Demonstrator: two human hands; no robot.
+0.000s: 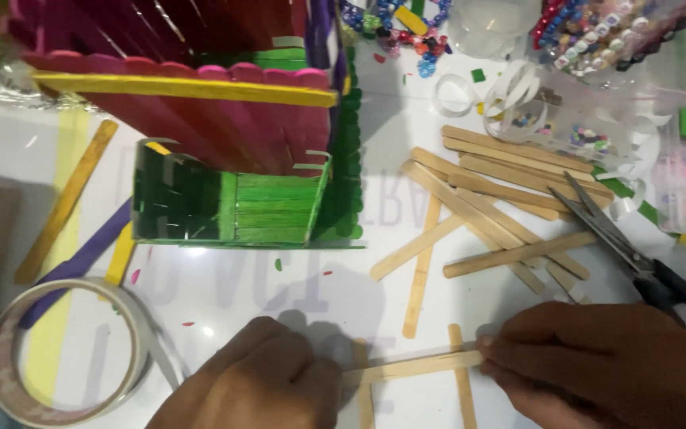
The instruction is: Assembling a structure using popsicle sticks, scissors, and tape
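left hand (260,385): fingers curled tight, pinching left end of plain craft stick (414,367)
right hand (605,365): fingertips (487,349) together, clamped on right end of same stick
plain craft stick: horizontal, low centre, lying across 2 upright sticks (462,381), touching both
loose sticks (490,210): pile of plain wood, just above right hand
scissors (637,254): black handles, blades resting on pile, near right hand
tape roll (61,353): left of left hand, flat
stick house (224,119): pink wall, yellow bar, green front tray, top left
beads (589,36): containers, top right
surface: white table (240,294), glossy, paper scraps scattered
room: cannot tell beyond table
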